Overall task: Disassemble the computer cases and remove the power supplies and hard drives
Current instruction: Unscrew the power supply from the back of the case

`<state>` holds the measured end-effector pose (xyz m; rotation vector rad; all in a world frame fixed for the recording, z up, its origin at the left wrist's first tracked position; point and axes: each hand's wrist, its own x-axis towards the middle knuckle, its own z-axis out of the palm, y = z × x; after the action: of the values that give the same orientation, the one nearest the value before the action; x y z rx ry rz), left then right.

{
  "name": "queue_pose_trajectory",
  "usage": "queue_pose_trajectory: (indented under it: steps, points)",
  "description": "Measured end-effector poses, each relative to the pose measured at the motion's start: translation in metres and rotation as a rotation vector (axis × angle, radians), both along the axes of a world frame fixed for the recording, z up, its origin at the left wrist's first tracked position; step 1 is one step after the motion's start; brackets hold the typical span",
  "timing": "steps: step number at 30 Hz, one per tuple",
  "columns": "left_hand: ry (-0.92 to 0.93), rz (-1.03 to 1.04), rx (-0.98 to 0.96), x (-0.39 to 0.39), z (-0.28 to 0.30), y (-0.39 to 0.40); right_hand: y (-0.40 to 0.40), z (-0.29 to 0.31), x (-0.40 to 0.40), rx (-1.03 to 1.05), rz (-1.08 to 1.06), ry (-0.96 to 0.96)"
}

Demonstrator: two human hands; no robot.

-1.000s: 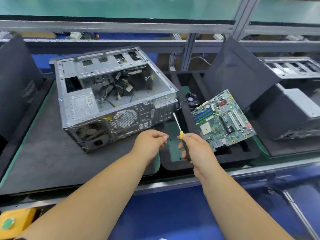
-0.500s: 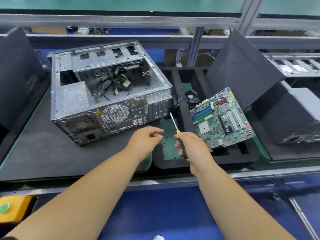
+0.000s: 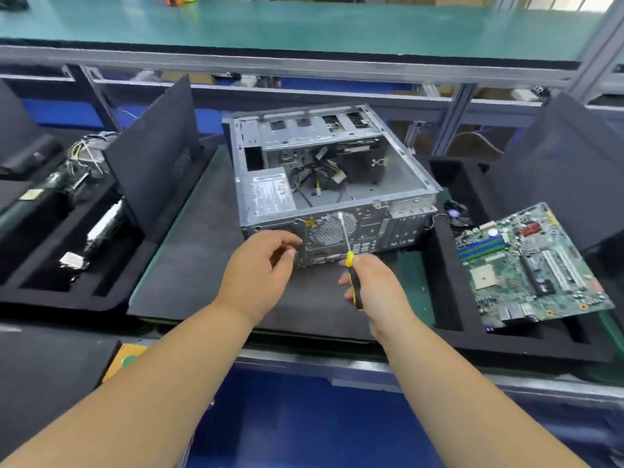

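The opened computer case (image 3: 332, 184) is lying on the dark mat (image 3: 202, 265) mid-worktop, power supply (image 3: 270, 195) sitting inside at its left. The right hand (image 3: 374, 288) is gripping a screwdriver (image 3: 349, 255), tip up against the rear panel. The left hand (image 3: 260, 268) is hovering by the case's near-left corner, fingers loosely curled and holding nothing. A motherboard (image 3: 526, 265) is lying off to the right.

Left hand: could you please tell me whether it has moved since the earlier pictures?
Yes. The left hand has shifted left along the rear panel of the computer case, from below the ports to the power-supply corner.
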<state>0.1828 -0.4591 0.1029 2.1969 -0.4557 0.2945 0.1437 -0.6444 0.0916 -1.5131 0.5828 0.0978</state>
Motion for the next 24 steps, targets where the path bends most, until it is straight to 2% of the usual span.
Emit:
queue_pose_trajectory:
  steps: [3,5,7,9,11,13,18,24]
  points:
    - [-0.124,0.042,-0.05,0.01,0.008,0.038,0.02,0.021,0.019,-0.169,0.029,-0.179]
    - [-0.141,0.025,0.032,0.025,0.013,0.061,0.032,0.038,0.036,-0.399,0.075,-0.252]
    - [-0.069,-0.051,0.234,0.044,0.017,0.076,0.04,0.05,0.057,-0.667,0.128,-0.201]
    - [0.047,-0.173,0.426,0.059,0.019,0.084,0.045,0.056,0.075,-0.853,0.176,-0.034]
    - [0.153,-0.266,0.54,0.07,0.018,0.088,0.048,0.056,0.081,-0.874,0.16,0.084]
    - [0.187,-0.309,0.562,0.073,0.016,0.093,0.053,0.052,0.077,-0.875,0.109,0.091]
    - [0.115,-0.332,0.51,0.066,0.01,0.098,0.068,0.048,0.07,-0.917,0.035,0.089]
    - [0.114,-0.32,0.466,0.044,0.003,0.1,0.065,0.041,0.047,-0.998,0.092,0.059]
